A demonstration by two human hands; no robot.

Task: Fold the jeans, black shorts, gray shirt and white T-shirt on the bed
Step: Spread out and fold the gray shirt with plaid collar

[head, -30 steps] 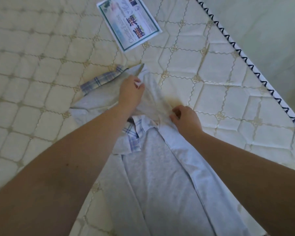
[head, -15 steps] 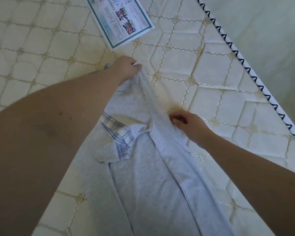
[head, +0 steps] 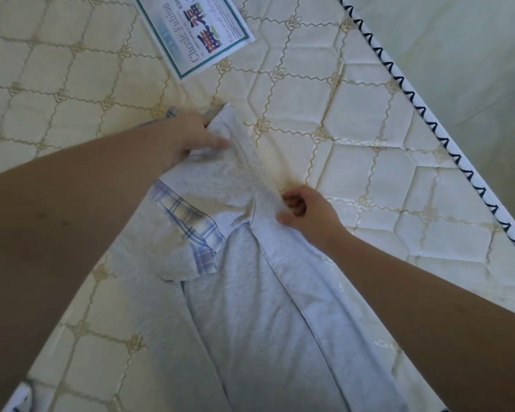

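The gray shirt (head: 250, 307) with a blue plaid collar lining (head: 191, 224) lies spread on the quilted mattress (head: 369, 120), running from the middle toward the near edge. My left hand (head: 194, 138) grips the far end of a sleeve and holds it stretched away from the body of the shirt. My right hand (head: 306, 212) pinches the shirt's right edge near the shoulder seam. My left forearm covers part of the shirt's left side. The jeans, black shorts and white T-shirt are out of view.
A printed label (head: 197, 28) is fixed to the mattress at the far middle. The mattress edge with black zigzag piping (head: 446, 138) runs diagonally on the right; tiled floor (head: 473, 55) lies beyond it.
My left hand lifted the sleeve end and drew it outward, away from the collar, so the sleeve now lies stretched. My right hand stayed on the shoulder edge.
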